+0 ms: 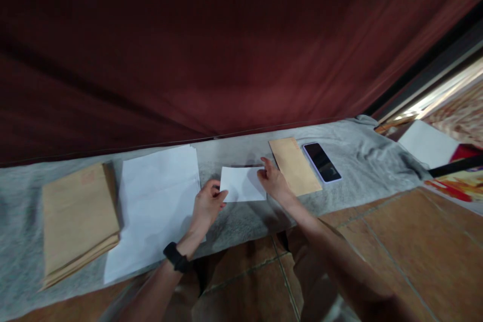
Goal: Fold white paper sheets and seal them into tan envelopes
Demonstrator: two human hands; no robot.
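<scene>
A small folded white sheet (242,183) lies on the grey cloth (234,221) in the middle. My left hand (206,206) pinches its left edge, thumb on top. My right hand (273,182) holds the sheet's right edge with curled fingers, index finger stretched up along the side. A black band sits on my left wrist.
Left of the hands lies a stack of white paper (154,206), and further left a pile of brown envelopes (77,219). Right of the hands are one brown envelope (295,165) and a dark phone (322,162). A dark red curtain (211,45) hangs behind. Tiled floor (396,241) is below.
</scene>
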